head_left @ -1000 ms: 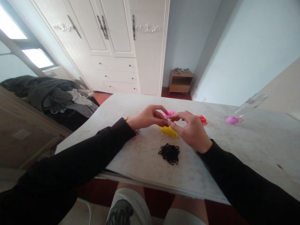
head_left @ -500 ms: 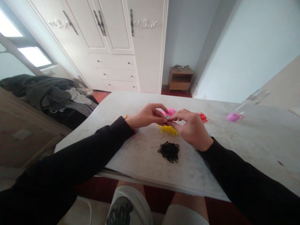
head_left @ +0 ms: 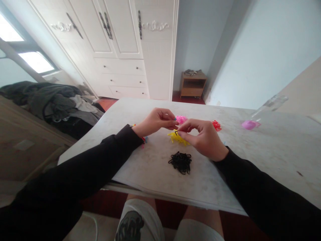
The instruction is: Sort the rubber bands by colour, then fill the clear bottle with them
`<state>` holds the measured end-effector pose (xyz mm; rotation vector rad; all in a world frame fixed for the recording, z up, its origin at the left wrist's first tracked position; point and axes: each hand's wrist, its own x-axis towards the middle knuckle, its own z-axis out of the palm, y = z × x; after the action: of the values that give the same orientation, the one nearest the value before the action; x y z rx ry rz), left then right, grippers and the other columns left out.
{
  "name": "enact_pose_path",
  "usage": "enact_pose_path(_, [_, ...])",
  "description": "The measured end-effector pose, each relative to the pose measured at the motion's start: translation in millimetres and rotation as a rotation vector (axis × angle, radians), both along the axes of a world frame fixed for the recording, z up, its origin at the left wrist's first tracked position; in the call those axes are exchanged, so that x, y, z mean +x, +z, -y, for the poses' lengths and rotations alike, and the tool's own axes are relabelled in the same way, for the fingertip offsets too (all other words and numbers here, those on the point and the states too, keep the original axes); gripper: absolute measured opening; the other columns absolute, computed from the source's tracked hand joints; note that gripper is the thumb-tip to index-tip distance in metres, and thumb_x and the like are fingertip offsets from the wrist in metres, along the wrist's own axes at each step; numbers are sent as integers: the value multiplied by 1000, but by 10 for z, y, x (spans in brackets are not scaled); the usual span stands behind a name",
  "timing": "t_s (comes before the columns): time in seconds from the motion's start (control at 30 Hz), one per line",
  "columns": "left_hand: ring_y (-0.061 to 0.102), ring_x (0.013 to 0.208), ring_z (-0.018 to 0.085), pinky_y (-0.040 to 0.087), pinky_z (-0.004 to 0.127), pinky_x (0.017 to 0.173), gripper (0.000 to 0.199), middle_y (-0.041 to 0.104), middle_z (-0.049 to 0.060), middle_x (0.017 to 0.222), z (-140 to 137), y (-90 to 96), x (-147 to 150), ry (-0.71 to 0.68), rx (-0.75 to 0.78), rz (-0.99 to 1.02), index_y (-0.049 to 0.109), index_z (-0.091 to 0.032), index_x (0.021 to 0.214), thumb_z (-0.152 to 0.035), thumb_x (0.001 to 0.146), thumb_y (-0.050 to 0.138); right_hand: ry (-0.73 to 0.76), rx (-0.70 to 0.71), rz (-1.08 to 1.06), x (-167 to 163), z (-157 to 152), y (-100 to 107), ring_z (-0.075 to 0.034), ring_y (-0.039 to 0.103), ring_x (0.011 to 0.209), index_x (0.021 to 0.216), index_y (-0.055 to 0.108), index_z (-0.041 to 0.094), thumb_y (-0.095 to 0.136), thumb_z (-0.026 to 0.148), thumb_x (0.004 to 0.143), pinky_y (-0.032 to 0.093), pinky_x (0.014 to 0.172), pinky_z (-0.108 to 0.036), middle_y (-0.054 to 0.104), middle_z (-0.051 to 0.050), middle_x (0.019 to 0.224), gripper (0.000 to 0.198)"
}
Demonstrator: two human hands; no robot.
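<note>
My left hand (head_left: pixel 156 121) is pinched closed above the table, with a tiny blue piece (head_left: pixel 175 119) showing at the fingertips; it looks like a small rubber band. Close beside it, my right hand (head_left: pixel 204 137) pinches a black rubber band (head_left: pixel 176 133) between thumb and forefinger. Under the fingers lies a heap of yellow rubber bands (head_left: pixel 178 139). A pink heap (head_left: pixel 181 119) sits just behind the hands, partly covered. Nearer to me is a loose pile of black rubber bands (head_left: pixel 180 163).
The white table (head_left: pixel 150 167) also bears a red heap (head_left: pixel 216 125) behind my right hand and mixed coloured pieces (head_left: pixel 144 140) by my left wrist. A clear bottle-like container (head_left: pixel 269 106) and a purple bundle (head_left: pixel 249 125) are at the right. Clothes (head_left: pixel 57 100) lie piled at the left.
My fingertips have drawn slightly apart. The blue piece has gone up and left with my left fingers, and the black band now shows below my right fingertips.
</note>
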<state>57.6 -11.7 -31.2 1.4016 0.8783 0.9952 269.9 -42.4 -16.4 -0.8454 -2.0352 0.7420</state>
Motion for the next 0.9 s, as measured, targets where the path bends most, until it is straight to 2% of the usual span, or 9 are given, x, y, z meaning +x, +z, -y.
enact_pose_path(0.23, [76, 66, 14, 65, 24, 69, 29, 77, 5, 71, 15, 1, 3, -35, 21, -77, 71, -10, 81, -29, 72, 92, 454, -67, 150, 34, 44, 44, -14, 63, 70, 70, 68, 19, 67, 8, 75, 52, 70, -29, 71, 0, 72, 13])
enact_pose_path(0.4, [69, 58, 8, 59, 18, 61, 25, 74, 3, 65, 20, 8, -12, -62, 64, -119, 72, -10, 79, -25, 73, 91, 546, -22, 254, 32, 38, 26, -13, 59, 70, 69, 67, 18, 66, 5, 74, 49, 68, -27, 65, 0, 73, 15])
enact_pose_path(0.47, [67, 57, 7, 57, 16, 59, 23, 72, 1, 63, 22, 9, -6, -92, 76, -109, 72, -10, 78, -23, 73, 90, 518, 18, 246, 25, 42, 18, -13, 58, 70, 71, 67, 19, 66, 6, 75, 49, 69, -28, 64, 1, 73, 13])
enact_pose_path(0.53, [67, 57, 7, 56, 16, 58, 23, 73, 1, 64, 26, 12, 1, -135, 73, -86, 72, -10, 81, -22, 72, 90, 424, 76, 194, 16, 49, 17, -13, 57, 69, 72, 65, 19, 66, 9, 76, 47, 67, -28, 62, 1, 72, 11])
enact_pose_path(0.63, [69, 59, 8, 57, 17, 58, 27, 75, 2, 68, 31, 21, 8, -173, 52, -56, 71, -11, 86, -21, 70, 91, 166, 180, 92, 7, 44, 27, -11, 50, 63, 70, 59, 20, 66, 13, 79, 41, 60, -27, 56, 3, 68, 13])
enact_pose_path(0.73, [71, 60, 10, 57, 19, 58, 31, 76, 2, 70, 34, 24, 8, -181, 38, -39, 69, -12, 89, -20, 69, 91, -21, 231, 50, 10, 6, 23, -12, 50, 64, 82, 62, 20, 67, 13, 79, 41, 59, -27, 58, 2, 72, 9])
enact_pose_path(0.83, [72, 61, 11, 58, 20, 59, 35, 77, 2, 72, 38, 20, 10, -170, 18, -29, 67, -13, 90, -21, 67, 92, -5, 181, 85, 13, -44, -11, -14, 58, 70, 95, 66, 19, 65, 13, 82, 46, 61, -27, 66, -1, 81, 14])
enact_pose_path(0.9, [73, 63, 12, 59, 21, 61, 37, 77, 3, 74, 43, 23, 14, -174, 3, -35, 67, -13, 92, -22, 67, 92, 21, 138, 103, 8, -63, -40, -14, 61, 71, 92, 68, 19, 63, 13, 86, 48, 63, -28, 69, -2, 82, 10])
